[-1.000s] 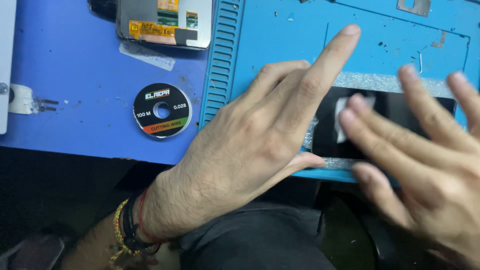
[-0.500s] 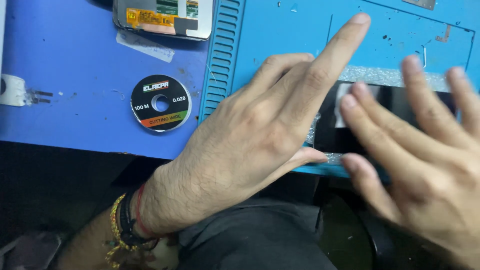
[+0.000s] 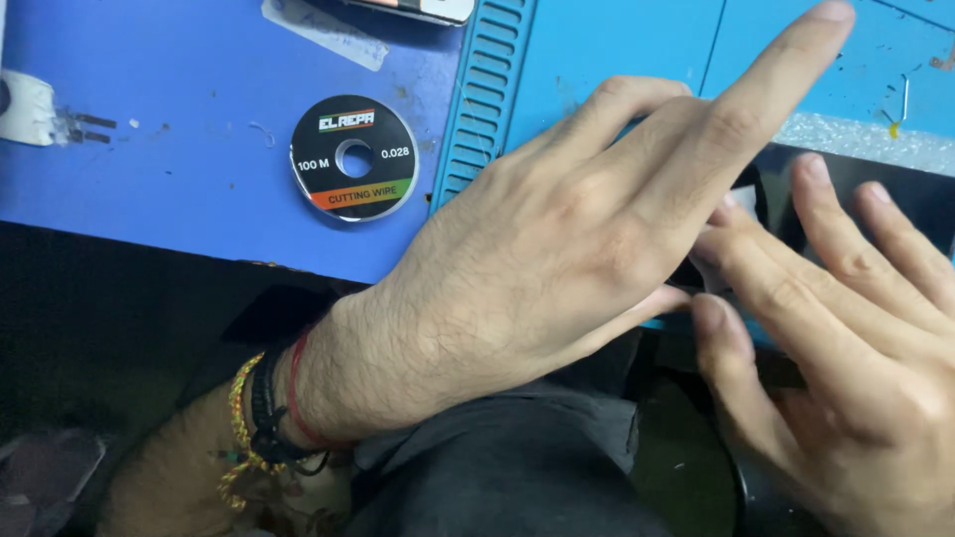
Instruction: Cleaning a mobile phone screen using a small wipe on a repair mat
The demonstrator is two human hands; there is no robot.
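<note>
My left hand (image 3: 557,249) lies flat over the left end of a black flat panel (image 3: 930,189) on the blue ridged mat (image 3: 617,50). Its index finger stretches out toward the upper right, and its thumb sits at the panel's near edge. My right hand (image 3: 856,338) comes in from the right with its fingers spread on top of the panel and its thumb below the near edge. The fingertips of the two hands meet over the panel, and the hands hide most of it. Neither hand closes around anything.
A black round spool of cutting wire (image 3: 355,157) lies on the blue table top (image 3: 149,189), left of the mat. A strip of bubble wrap (image 3: 865,139) lies behind the panel. A white part (image 3: 25,107) sits at the far left, and a piece of tape (image 3: 323,33) at the top.
The view has moved closer and a little left. My left hand has slid right over the panel, and my right hand's fingers have drawn in to meet it.
</note>
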